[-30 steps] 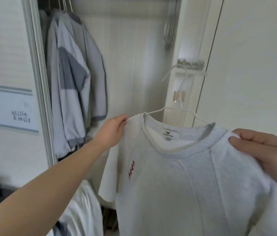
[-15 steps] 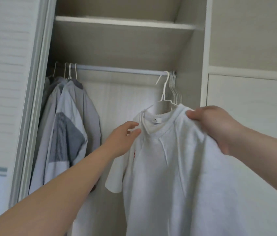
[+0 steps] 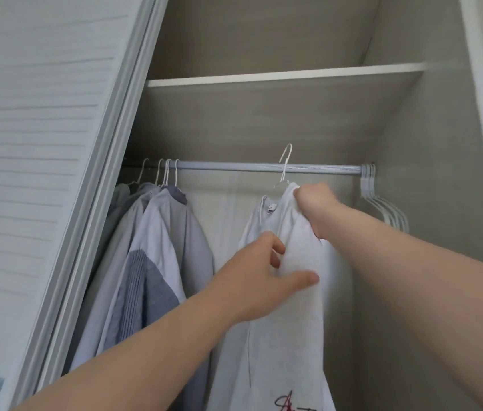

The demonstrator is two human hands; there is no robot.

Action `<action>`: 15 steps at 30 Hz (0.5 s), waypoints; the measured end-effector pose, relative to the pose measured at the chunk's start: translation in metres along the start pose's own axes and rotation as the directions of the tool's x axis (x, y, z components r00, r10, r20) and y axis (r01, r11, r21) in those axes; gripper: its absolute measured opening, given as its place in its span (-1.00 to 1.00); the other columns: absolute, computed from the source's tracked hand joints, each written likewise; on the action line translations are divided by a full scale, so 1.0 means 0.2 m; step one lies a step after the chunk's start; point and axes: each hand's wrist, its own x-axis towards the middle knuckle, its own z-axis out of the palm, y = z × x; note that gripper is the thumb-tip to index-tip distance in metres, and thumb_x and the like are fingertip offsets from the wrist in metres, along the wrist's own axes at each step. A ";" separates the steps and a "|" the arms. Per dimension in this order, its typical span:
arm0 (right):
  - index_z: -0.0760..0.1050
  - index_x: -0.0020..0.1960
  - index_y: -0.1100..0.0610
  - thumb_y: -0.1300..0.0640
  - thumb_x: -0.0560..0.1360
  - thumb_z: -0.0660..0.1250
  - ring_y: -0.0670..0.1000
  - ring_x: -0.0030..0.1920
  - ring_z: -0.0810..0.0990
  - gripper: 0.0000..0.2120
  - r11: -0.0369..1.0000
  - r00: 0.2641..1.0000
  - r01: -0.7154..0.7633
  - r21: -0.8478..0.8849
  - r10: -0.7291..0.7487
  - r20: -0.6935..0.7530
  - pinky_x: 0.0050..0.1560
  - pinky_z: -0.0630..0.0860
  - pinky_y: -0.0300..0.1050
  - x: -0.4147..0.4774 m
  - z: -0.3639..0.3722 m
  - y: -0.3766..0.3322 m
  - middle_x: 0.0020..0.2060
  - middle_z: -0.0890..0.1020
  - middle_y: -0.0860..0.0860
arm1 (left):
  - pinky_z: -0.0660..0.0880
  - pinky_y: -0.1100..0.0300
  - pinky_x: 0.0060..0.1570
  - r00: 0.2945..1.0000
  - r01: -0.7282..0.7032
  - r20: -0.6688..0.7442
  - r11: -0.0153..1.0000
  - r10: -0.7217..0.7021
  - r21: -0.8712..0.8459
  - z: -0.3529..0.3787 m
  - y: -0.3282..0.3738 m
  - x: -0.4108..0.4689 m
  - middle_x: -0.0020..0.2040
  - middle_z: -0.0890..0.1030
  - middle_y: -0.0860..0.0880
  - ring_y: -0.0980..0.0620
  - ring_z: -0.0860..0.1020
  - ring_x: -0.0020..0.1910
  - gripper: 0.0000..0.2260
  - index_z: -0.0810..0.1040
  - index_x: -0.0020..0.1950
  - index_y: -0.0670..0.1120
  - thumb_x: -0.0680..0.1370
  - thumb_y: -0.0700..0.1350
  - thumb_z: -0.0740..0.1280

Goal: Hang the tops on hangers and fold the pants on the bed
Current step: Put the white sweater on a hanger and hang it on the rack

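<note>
An open wardrobe (image 3: 264, 123) fills the view, with a sliding door (image 3: 41, 143) at the left, a shelf (image 3: 281, 78) high up and a rail (image 3: 228, 166) under it. The right hand (image 3: 314, 204) is up just below the rail, its fingers (image 3: 304, 194) clenched round the top of a white sweatshirt (image 3: 290, 336) where the cloth sits on a white wire hanger (image 3: 285, 166). The hanger's hook rises straight above these fingers and crosses in front of the rail, its bend above the bar; whether it has caught the bar I cannot tell.

Lower down, the left hand (image 3: 252, 280) grasps the sweatshirt's front edge, thumb laid across the cloth and the other fingers (image 3: 277, 248) curled in behind it. The sweatshirt hangs down from both hands, with red writing (image 3: 290, 403) well below the left fingers.

Well to the left of the left fingers, grey and pale shirts (image 3: 169, 238) hang on the rail. Just right of the right fingers, a bunch of bare white hangers (image 3: 382, 204) hangs at the rail's end.
</note>
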 end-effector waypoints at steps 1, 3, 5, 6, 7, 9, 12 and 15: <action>0.45 0.00 0.16 0.22 0.65 0.12 0.08 -0.05 0.39 -0.85 1.000 1.000 0.016 -0.003 -0.015 0.015 -0.14 0.37 -0.12 0.06 0.05 0.02 -0.01 0.42 0.13 | 0.56 0.11 -0.13 1.000 0.010 0.014 0.995 -0.012 0.098 0.02 -0.03 0.03 -0.01 0.52 0.19 0.14 0.58 -0.10 -0.47 0.37 0.08 0.19 0.29 0.45 0.38; 0.30 -0.22 0.09 0.21 0.65 0.12 0.08 -0.06 0.38 -0.74 0.999 0.999 0.042 -0.007 -0.042 0.009 -0.26 0.34 -0.16 0.20 0.14 0.06 -0.01 0.40 0.12 | 0.57 -0.01 -0.09 0.999 0.021 0.022 0.964 -0.028 0.265 0.05 -0.09 0.12 -0.05 0.54 0.09 0.01 0.58 -0.10 -0.56 0.33 0.07 0.10 0.41 0.29 0.43; 0.34 -0.18 0.14 0.21 0.63 0.17 0.09 -0.25 0.38 -0.80 0.999 1.000 0.007 0.047 -0.007 -0.014 -0.37 0.25 -0.19 0.32 0.21 0.09 -0.20 0.43 0.09 | 0.56 -0.08 -0.05 1.000 0.018 -0.003 0.931 -0.019 0.365 0.08 -0.16 0.22 -0.08 0.55 -0.03 -0.11 0.56 -0.10 -0.70 0.30 0.06 0.02 0.53 0.08 0.38; 0.38 -0.10 0.17 0.20 0.62 0.19 0.08 -0.32 0.36 -0.88 0.997 1.000 -0.010 0.076 0.012 -0.024 -0.35 0.24 -0.20 0.37 0.24 0.10 -0.28 0.41 0.08 | 0.56 -0.10 -0.04 1.000 0.014 -0.020 0.921 -0.007 0.389 0.08 -0.20 0.27 -0.08 0.55 -0.07 -0.14 0.56 -0.09 -0.76 0.30 0.06 -0.01 0.56 0.00 0.34; 0.40 -0.02 0.20 0.20 0.61 0.20 0.08 -0.32 0.38 -0.93 0.996 1.000 -0.012 0.091 0.015 -0.025 -0.31 0.28 -0.19 0.41 0.27 0.11 -0.30 0.40 0.08 | 0.55 -0.10 -0.04 0.999 0.009 -0.035 0.914 0.006 0.406 0.08 -0.24 0.31 -0.08 0.56 -0.09 -0.17 0.55 -0.08 -0.81 0.30 0.06 -0.03 0.57 -0.05 0.31; 0.41 0.03 0.21 0.20 0.61 0.21 0.11 -0.23 0.45 -0.93 0.996 1.000 -0.012 0.094 0.012 -0.002 -0.20 0.35 -0.14 0.50 0.32 0.15 -0.27 0.44 0.10 | 0.54 -0.07 -0.04 0.998 0.000 -0.049 0.893 0.025 0.450 0.06 -0.32 0.37 -0.06 0.56 -0.11 -0.20 0.53 -0.05 -0.85 0.31 0.07 -0.05 0.58 -0.09 0.26; 0.40 -0.04 0.18 0.21 0.62 0.19 0.08 -0.07 0.44 -0.92 0.999 0.998 0.012 0.044 -0.014 0.059 -0.17 0.39 -0.14 0.60 0.39 0.18 -0.21 0.43 0.08 | 0.52 -0.04 -0.04 0.998 -0.004 -0.052 0.864 0.034 0.504 0.03 -0.43 0.44 -0.06 0.55 -0.10 -0.18 0.52 -0.03 -0.88 0.35 0.09 -0.06 0.59 -0.08 0.24; 0.43 0.04 0.23 0.24 0.60 0.21 0.09 -0.10 0.42 -0.93 0.997 0.997 0.023 0.074 -0.028 0.077 -0.18 0.37 -0.13 0.66 0.45 0.20 -0.28 0.43 0.08 | 0.53 -0.07 -0.02 0.998 0.006 -0.062 0.850 0.031 0.526 -0.01 -0.52 0.47 -0.10 0.54 -0.09 -0.17 0.52 -0.04 -0.89 0.37 0.09 -0.05 0.60 -0.08 0.24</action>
